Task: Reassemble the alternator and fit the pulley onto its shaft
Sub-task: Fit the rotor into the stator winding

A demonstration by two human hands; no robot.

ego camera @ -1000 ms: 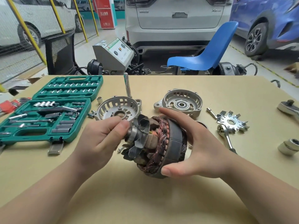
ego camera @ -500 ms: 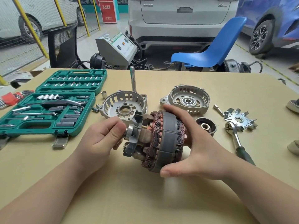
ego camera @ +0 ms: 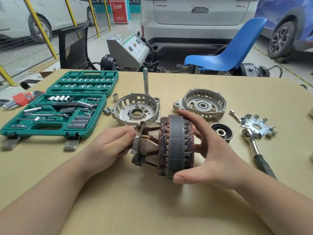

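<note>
2 hands (ego camera: 110, 146) (ego camera: 208, 156) gripping 1 stator (ego camera: 176, 146), 2 housings (ego camera: 135, 109) (ego camera: 203, 103) behind

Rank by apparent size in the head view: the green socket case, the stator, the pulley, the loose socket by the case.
1. Green socket case, largest.
2. Stator; held nearer the camera, so it looks bigger than it is.
3. Pulley.
4. Loose socket, smallest.

Between the hands, the stator (ego camera: 176, 146) with the rotor (ego camera: 145, 146) inside it now turns further side-on: a second ago the rotor's fan face and shaft end looked toward the camera, and now only their edge shows. The left hand (ego camera: 111, 146) covers the shaft end more fully. The right hand (ego camera: 208, 160) keeps its span across the stator's rim, fingers spread wider over the windings.
</note>
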